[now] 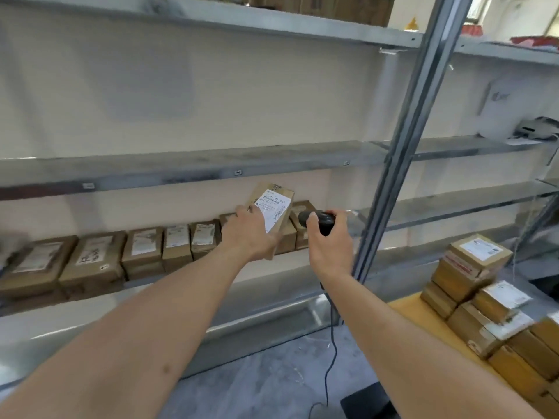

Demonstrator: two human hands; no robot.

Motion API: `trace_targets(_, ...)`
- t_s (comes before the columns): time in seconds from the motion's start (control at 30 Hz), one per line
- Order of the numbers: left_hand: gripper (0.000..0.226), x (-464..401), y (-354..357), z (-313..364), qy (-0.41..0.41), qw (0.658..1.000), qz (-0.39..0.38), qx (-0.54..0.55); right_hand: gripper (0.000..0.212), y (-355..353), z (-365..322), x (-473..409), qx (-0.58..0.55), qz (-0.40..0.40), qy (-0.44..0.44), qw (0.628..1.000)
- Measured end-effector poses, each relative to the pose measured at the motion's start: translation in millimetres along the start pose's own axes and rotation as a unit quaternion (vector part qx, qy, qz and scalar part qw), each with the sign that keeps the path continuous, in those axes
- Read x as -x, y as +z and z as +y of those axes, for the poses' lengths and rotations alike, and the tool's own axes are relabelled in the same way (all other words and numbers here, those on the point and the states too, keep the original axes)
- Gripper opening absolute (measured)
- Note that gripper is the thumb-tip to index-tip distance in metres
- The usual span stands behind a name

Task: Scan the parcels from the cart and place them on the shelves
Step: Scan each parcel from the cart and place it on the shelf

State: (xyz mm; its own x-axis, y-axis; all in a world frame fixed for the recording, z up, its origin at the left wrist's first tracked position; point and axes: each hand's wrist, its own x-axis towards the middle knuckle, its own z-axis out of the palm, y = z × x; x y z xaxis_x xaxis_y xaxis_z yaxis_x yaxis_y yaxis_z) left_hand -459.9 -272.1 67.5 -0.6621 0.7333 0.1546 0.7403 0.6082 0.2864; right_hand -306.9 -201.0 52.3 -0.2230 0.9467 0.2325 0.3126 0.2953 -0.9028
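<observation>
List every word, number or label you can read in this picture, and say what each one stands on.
None can be read with certainty.
White shipping label on the brown cardboard parcel held in the left hand: barcodes and print, too blurred.
Handwritten dark marks on a brown shelf parcel: illegible.
White labels on the row of brown shelf parcels: too small.
White labels on the stacked cart parcels: blurred.
Black handheld scanner in the right hand: no visible text.

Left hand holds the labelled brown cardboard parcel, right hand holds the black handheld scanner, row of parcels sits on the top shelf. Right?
Not quite: the head view shows the row of parcels on the lower shelf, not the top one. The rest holds.
</observation>
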Motion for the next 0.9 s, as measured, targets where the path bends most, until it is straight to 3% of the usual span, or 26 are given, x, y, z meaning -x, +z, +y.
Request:
trace_targets(0.47, 0.086, 38, -22, -164, -0.19, 0.981, 0.002, -0.034, 0.038, 157, -36, 46, -0.038, -0.21, -0.061, 0.975)
trace_targets(0.7, 0.077, 45, -45, -278, -0.224, 0.973, 0.019, -0.052, 0.036, 257, -75, 93, -0.031, -0.258, -0.078, 0.963)
trace_targets(0.9, 0.085, 37, -59, -393, -0.225, 0.973, 0.004, -0.051, 0.037, 353, -109, 141, -0.036, -0.253, -0.074, 0.964)
